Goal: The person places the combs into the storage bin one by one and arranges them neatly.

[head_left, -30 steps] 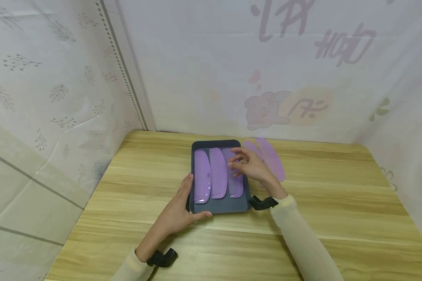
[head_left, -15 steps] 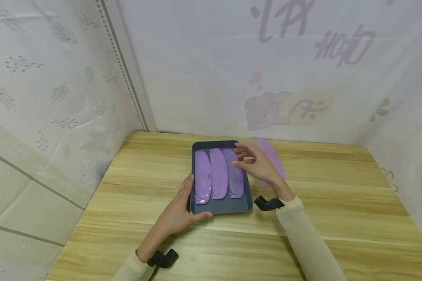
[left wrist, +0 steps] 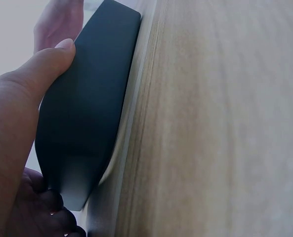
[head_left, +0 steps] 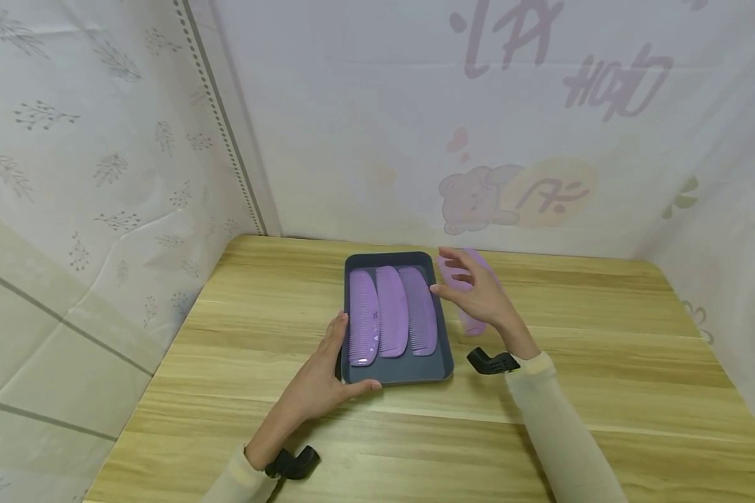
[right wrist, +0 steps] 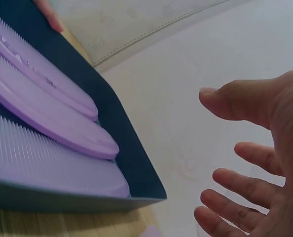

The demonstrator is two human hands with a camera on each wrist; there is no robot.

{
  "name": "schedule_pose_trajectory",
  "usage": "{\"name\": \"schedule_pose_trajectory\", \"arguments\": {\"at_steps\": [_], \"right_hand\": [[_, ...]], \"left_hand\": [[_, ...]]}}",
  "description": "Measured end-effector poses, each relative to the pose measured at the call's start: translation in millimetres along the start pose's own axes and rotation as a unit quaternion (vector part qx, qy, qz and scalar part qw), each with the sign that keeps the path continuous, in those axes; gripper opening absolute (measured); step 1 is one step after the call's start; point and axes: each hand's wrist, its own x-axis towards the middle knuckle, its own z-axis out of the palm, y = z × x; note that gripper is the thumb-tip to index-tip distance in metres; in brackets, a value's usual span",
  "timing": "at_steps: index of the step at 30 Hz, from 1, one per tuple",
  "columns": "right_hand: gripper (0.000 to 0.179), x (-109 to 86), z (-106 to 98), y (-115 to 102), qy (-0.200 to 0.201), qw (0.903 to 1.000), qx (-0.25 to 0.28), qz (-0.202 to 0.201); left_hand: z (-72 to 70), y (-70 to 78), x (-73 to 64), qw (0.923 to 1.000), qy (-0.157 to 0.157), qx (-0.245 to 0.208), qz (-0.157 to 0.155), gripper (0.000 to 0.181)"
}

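Observation:
In the head view a dark blue-grey tray (head_left: 409, 370) stands on the table. Three purple combs lie side by side in it: a left comb (head_left: 363, 314), a middle comb (head_left: 392, 311) and a right comb (head_left: 420, 314). My left hand (head_left: 314, 377) rests at the tray's near left corner, fingers along its left side and thumb against its near rim. Beyond the right rim hovers my right hand (head_left: 481, 293), holding nothing, its fingers spread apart in the right wrist view. Loose purple combs (head_left: 474, 325) lie under and behind it, partly hidden.
The wooden table (head_left: 604, 349) extends around the tray. A printed cloth (head_left: 365, 140) hangs along its back edge, with more cloth at both sides. Each wrist wears a black camera mount, such as the right mount (head_left: 492, 361).
My right hand has moved right, from over the right comb in the tray to above the loose combs outside. My left hand and the tray stay nearly where they were.

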Motion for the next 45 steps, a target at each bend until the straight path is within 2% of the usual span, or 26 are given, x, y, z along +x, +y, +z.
{"name": "schedule_pose_trajectory", "arguments": {"at_steps": [6, 15, 30, 45], "right_hand": [[0.078, -1.2, -7.6, 7.0, 0.004, 1.0000, 0.002, 0.003], [0.085, -4.1, -17.8, 9.6, 0.020, 0.9994, -0.025, 0.012], [0.093, -6.5, -30.5, 34.1, 0.025, 0.9974, -0.037, 0.056], [0.097, -13.8, -49.2, 60.6, 0.028, 0.9944, -0.029, 0.098]], "left_hand": [[-0.2, 0.9, 0.3, 1.0000, 0.000, 0.001, 0.000, 0.136], [0.3, 0.3, 0.2, 1.0000, -0.003, -0.001, -0.007, 0.136], [0.6, -1.7, 0.4, 0.9999, -0.009, 0.003, -0.013, 0.137], [0.8, -1.3, 0.0, 1.0000, -0.001, 0.004, -0.006, 0.136]]}}
